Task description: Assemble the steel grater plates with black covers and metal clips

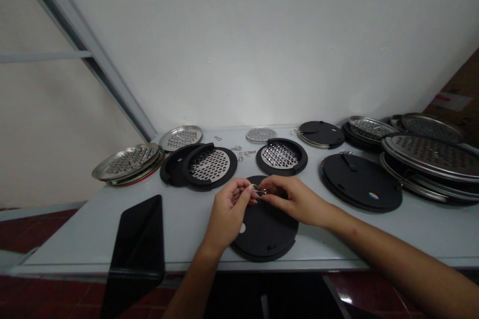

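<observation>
Over the far edge of a round black disc (267, 234), my left hand (231, 204) and my right hand (294, 197) meet with fingertips closed. Between them they pinch a small metal wire clip (259, 191); its exact shape is partly hidden by the fingers. The black disc lies flat near the table's front edge, with a pale round spot on its left and a small slot near the front. Just beyond my hands lies a black-rimmed round grater (282, 156), and to the left another black-rimmed grater (210, 166) overlaps a black disc.
Loose wire clips (240, 156) lie mid-table. Stacked round graters stand at left (127, 163) and right (434, 157). Another black disc (361, 182) rests right of my hands. A dark flat tablet-like object (138, 239) overhangs the front edge at left. A white wall (262, 50) rises behind.
</observation>
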Demonstrator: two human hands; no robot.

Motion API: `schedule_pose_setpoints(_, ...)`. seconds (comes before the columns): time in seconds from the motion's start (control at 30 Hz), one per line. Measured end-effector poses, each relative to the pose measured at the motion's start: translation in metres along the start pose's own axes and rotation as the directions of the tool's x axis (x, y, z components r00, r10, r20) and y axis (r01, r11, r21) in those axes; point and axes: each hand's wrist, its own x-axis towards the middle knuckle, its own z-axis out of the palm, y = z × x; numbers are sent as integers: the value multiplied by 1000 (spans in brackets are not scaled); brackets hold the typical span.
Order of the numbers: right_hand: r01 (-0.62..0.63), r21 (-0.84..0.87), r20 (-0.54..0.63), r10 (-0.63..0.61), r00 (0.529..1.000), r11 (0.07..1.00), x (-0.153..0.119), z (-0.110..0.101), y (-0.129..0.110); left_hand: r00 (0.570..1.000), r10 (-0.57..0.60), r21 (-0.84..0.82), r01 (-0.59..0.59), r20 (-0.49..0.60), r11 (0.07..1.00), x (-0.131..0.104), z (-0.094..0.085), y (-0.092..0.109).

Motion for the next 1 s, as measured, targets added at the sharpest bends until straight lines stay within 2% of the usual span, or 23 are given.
schedule_pose_setpoints(0.07, 25, -62, -33, -27, 999, 998, 0, 0, -1, 1000, -8, -23, 9, 10, 1000, 0, 0, 1)
schedule_pose_setpoints(0.13, 81, -206, -52, -94, 994, 975, -1, 1, -2, 999, -27, -46, 28, 28, 999, -1, 0, 3)
schedule_pose_setpoints(0.27, 209, -577, -22, -270, 963, 790, -3, 4, -4, 995, -68, -24, 69, 67, 997, 0, -1, 11)
schedule_pose_setpoints(0.33, 215, -672, -32, -317, 948, 709, -4, 4, -5, 994, -68, 8, 68, 87, 998, 1, -3, 17)
schedule_pose_setpoints(0.43, 185, -720, -69, -334, 940, 669, -5, 2, -8, 984, -37, 102, 20, 173, 995, 4, -5, 29)
schedule_pose_setpoints(0.53, 150, -661, -102, -287, 953, 735, -5, -1, -9, 960, 35, 272, -113, 277, 956, 10, -7, 40)
schedule_pose_setpoints(0.6, 120, -581, -123, -232, 965, 805, -4, -4, -7, 943, 110, 406, -238, 313, 882, 16, -7, 44)
schedule_pose_setpoints(0.7, 50, -501, -158, -148, 976, 864, -3, -10, -3, 912, 190, 524, -369, 364, 767, 30, -1, 41)
schedule_pose_setpoints(0.77, -15, -485, -166, -75, 983, 875, -1, -15, 1, 893, 198, 538, -407, 404, 738, 41, 5, 34)
schedule_pose_setpoints(0.87, -116, -531, -147, 43, 988, 840, 0, -21, 7, 883, 211, 556, -433, 418, 709, 54, 12, 24)
schedule_pose_setpoints(1.0, -218, -666, -167, 143, 976, 713, -2, -23, 16, 929, 209, 669, -365, 305, 647, 53, 13, 16)
